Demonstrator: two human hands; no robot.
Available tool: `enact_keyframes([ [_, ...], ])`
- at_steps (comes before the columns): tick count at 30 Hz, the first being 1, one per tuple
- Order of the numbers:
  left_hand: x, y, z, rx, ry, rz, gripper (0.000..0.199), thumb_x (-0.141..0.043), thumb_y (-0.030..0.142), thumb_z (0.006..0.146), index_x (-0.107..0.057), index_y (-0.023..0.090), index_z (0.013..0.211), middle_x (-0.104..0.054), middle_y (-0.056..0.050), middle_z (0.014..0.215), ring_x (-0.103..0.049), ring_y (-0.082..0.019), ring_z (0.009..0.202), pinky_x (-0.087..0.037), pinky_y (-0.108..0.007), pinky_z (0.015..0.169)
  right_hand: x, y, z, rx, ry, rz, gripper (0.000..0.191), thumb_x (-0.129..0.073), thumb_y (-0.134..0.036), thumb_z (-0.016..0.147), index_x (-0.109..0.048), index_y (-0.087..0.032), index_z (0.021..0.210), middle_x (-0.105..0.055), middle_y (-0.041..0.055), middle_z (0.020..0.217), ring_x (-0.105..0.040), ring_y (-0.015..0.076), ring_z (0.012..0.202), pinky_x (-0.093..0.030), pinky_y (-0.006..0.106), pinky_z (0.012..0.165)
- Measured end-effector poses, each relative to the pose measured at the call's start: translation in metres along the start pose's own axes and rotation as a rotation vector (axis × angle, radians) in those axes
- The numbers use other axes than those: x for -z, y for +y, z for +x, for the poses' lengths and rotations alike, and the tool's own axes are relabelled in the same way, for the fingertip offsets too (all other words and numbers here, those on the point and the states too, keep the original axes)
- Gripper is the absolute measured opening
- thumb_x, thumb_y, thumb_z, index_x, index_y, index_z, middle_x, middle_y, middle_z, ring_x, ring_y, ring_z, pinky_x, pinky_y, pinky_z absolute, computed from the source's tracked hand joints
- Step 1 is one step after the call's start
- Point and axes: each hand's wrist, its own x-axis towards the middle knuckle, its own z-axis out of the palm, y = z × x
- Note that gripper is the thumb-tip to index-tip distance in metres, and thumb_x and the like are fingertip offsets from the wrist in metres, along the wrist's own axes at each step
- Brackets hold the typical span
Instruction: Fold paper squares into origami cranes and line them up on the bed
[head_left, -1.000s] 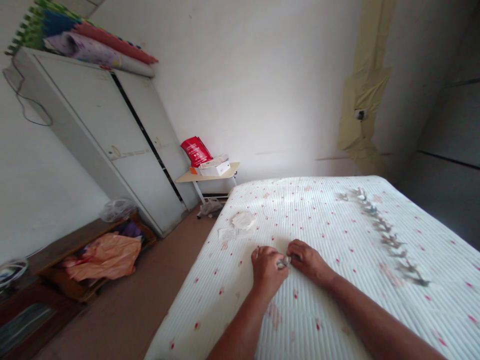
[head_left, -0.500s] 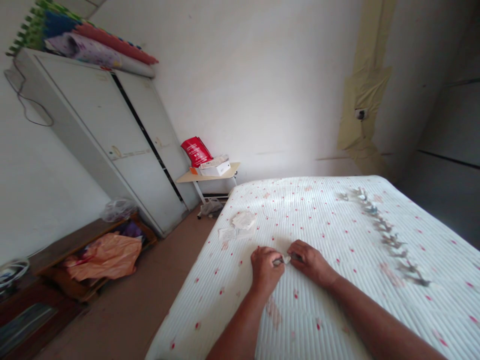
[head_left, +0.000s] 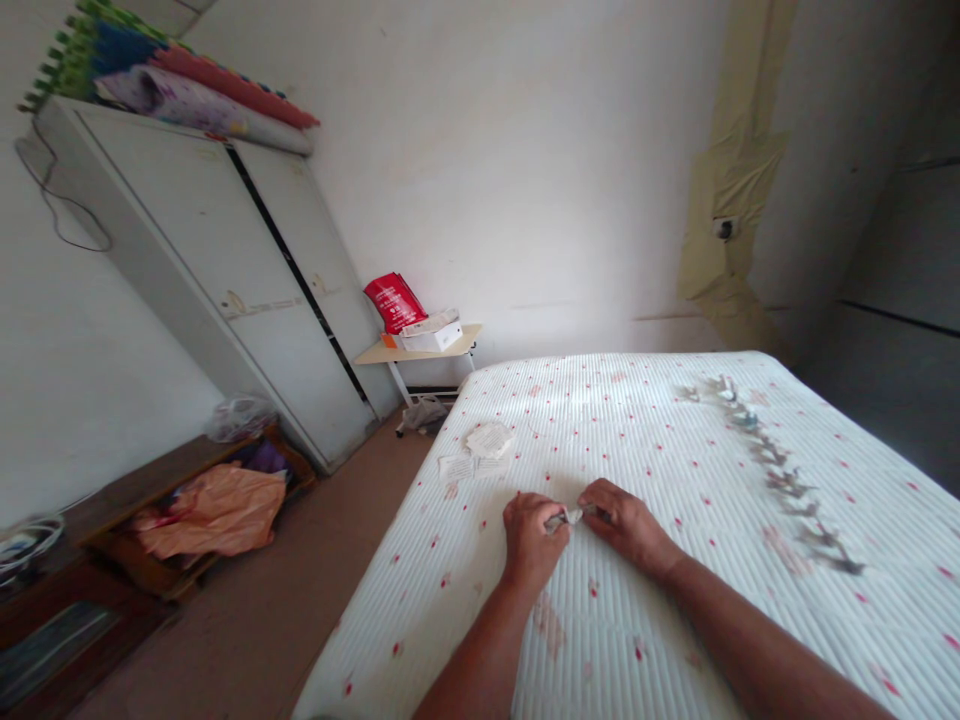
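Note:
Between my two hands stretches a small twisted piece of paper (head_left: 575, 517), greyish white, just above the bed. My left hand (head_left: 534, 535) is closed on one end of it, and my right hand (head_left: 619, 522) pinches the other. The fingers partly hide it. Beyond my left hand, printed paper pieces (head_left: 489, 440) lie flat on the patterned bed cover (head_left: 600, 660). To the right, a row of small twisted paper pieces (head_left: 787, 482) runs along the bed; their exact shape is blurred.
A small table (head_left: 367, 355) with a red bag (head_left: 395, 302) and a white box (head_left: 433, 338) stands past the bed's far left corner. At left are a grey cabinet (head_left: 187, 220) and a low wooden bench (head_left: 150, 490) with an orange cloth or bag (head_left: 214, 510).
My hands stay in nearly the same place, both still on the paper. The piece between them looks slightly more twisted. The whole view has shifted a little.

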Motion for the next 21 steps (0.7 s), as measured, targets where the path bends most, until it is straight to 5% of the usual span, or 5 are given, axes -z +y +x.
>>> enact_keyframes([
  [8, 0.0034, 0.0042, 0.0007, -0.032, 0.01, -0.006, 0.014, -0.061, 0.013, 0.062, -0.067, 0.022, 0.07, -0.068, 0.002, 0.076, -0.06, -0.015, 0.081, -0.037, -0.032, 0.091, -0.0045, -0.0019, 0.0018, 0.108, 0.022, -0.23, 0.017, -0.045, -0.023, 0.085, -0.059, -0.018, 0.077, -0.057, 0.0046, 0.076, -0.055, 0.0155, 0.07, -0.043, 0.026, 0.063],
  [21, 0.0002, 0.0019, 0.0001, -0.041, 0.056, -0.003, 0.015, -0.061, 0.011, 0.061, -0.067, 0.021, 0.071, -0.068, 0.001, 0.075, -0.06, -0.016, 0.08, -0.037, -0.035, 0.091, -0.0058, -0.0034, 0.0009, 0.122, 0.05, -0.371, 0.02, -0.043, -0.014, 0.084, -0.06, -0.017, 0.075, -0.059, 0.005, 0.075, -0.056, 0.0155, 0.07, -0.042, 0.026, 0.065],
])
